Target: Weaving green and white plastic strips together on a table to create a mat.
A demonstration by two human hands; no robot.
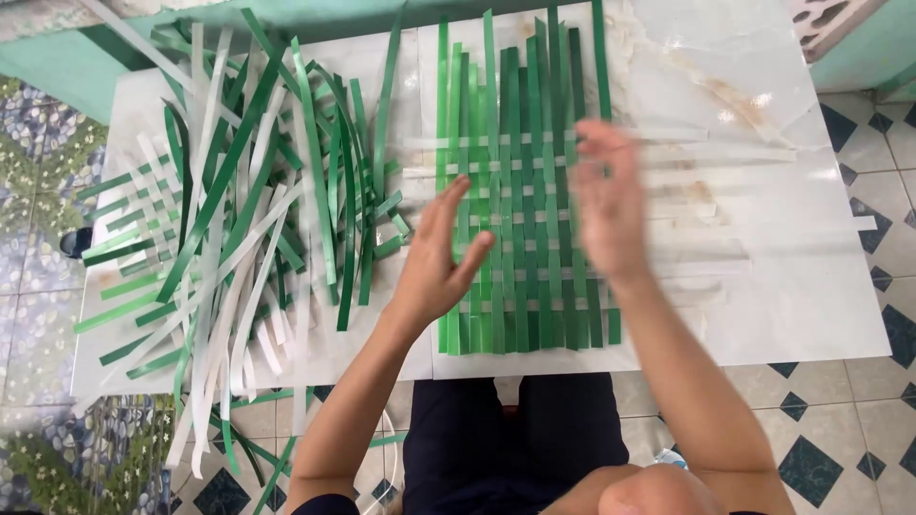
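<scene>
Woven mat [520,219] – green vertical strips, white crosswise; left hand [441,257] flat on it, right hand [606,195] spread, empty.

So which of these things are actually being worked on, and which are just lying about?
In use:
- woven mat of green and white strips
- left hand, resting on the mat
- right hand, raised above it, blurred

Lying about:
- loose pile of strips
- small woven piece, partly buried
- white table

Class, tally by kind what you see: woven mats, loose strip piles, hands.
Woven mats: 2 (large green mat, small green-and-white mat)
Loose strip piles: 1
Hands: 2 (left hand, right hand)
Total: 5
</scene>
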